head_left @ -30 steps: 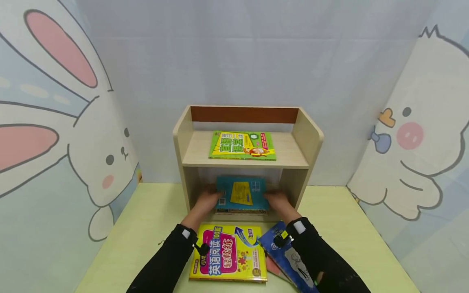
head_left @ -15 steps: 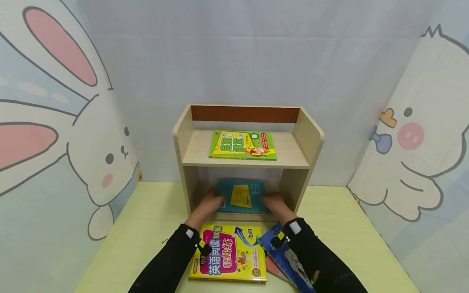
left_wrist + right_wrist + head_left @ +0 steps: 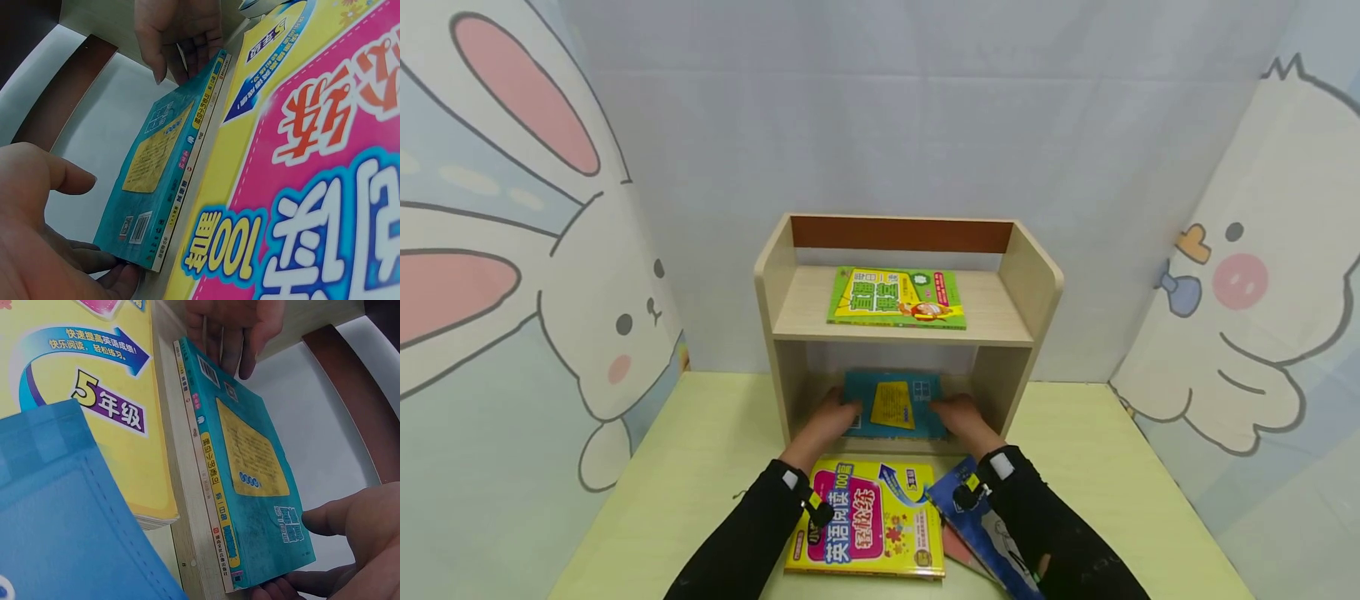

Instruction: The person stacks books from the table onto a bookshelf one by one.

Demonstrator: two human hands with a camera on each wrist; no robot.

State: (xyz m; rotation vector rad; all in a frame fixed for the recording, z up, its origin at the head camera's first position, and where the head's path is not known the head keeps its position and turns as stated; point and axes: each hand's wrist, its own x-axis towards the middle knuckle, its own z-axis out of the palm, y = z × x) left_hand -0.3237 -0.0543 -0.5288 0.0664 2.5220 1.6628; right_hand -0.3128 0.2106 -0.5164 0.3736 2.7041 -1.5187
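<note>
Evidently, the work at the bookshelf (image 3: 1034, 283) may be judged about half done: books are housed on both its levels, while others are left in front of it. Left of the bookshelf, a pale cloth printed with a rounded rabbit (image 3: 587, 333) is seen. Within the bookshelf's lower level, at its left, the left end of the teal book (image 3: 893, 404) is held in the grip of the left hand (image 3: 831, 417), with fingers curled about it and the thumb poised over the cover. Before the bookshelf, the yellow book (image 3: 868, 517) is laid flat on the smooth desk (image 3: 1112, 500), its oblong cover glossy and brightly printed. On the bookshelf's upper level, a thin, shiny green book (image 3: 897, 298) is set flat. The teal book is placed in the lower level, above a pale-spined book (image 3: 182, 187); its settling there appears nearly finished. Towards the bookshelf's right wall, the teal book's other end is likewise gripped by the right hand (image 3: 961, 415). Before the bookshelf's right side, the blue book (image 3: 981, 521) is left slanted. The bookshelf itself is formed of light, wood-grained board, crossed by a red-brown rail (image 3: 901, 233).
</note>
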